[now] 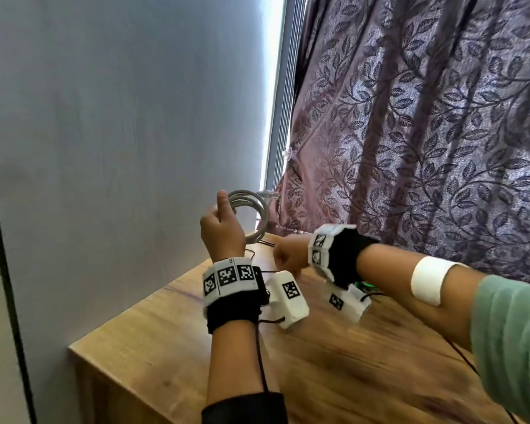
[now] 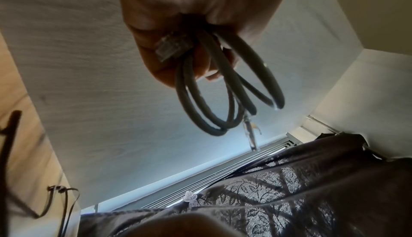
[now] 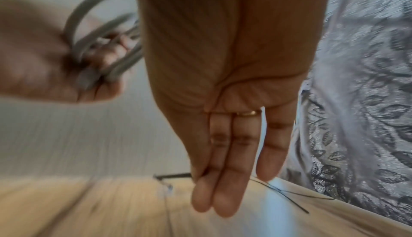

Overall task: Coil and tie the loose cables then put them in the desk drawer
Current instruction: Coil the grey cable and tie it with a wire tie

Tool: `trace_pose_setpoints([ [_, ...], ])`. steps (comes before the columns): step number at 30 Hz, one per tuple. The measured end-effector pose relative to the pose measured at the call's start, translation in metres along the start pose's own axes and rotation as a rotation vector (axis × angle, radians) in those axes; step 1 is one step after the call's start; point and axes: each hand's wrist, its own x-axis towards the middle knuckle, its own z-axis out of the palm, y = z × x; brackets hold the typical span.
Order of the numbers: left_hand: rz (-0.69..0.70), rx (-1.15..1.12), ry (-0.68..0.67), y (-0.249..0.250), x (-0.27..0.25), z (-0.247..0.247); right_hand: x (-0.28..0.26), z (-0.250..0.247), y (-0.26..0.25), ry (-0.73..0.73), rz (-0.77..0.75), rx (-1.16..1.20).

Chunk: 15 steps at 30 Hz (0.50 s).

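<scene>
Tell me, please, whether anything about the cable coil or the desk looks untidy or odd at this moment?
Slightly. The grey cable coil gripped by the left hand is untied: its loops splay unevenly and a clear plug dangles free. Thin dark ties lie loose on the wooden desk. No damage shows.

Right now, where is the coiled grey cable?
In the head view the coiled grey cable is held up by the left hand above the far end of the wooden desk, near the wall and left of the purple curtain.
</scene>
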Motion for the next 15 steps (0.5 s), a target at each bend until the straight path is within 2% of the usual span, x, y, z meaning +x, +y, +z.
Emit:
trace_pose_setpoints([
  [3,0.035,0.025,-0.045,-0.002,-0.001,0.002,-0.017,-0.024,0.018,-0.089,0.019,0.292],
  [5,0.046,0.033,-0.063,-0.004,-0.002,0.004,-0.029,-0.033,0.023,-0.048,0.054,0.36],
  [9,0.072,0.058,-0.097,-0.003,-0.007,0.008,-0.038,-0.04,0.035,0.262,0.103,0.427],
  [12,0.078,0.058,-0.125,-0.002,-0.01,0.012,-0.05,-0.039,0.039,0.339,0.101,0.403],
  [15,0.067,0.039,-0.173,-0.006,-0.01,0.016,-0.073,-0.038,0.047,0.586,0.141,0.336],
])
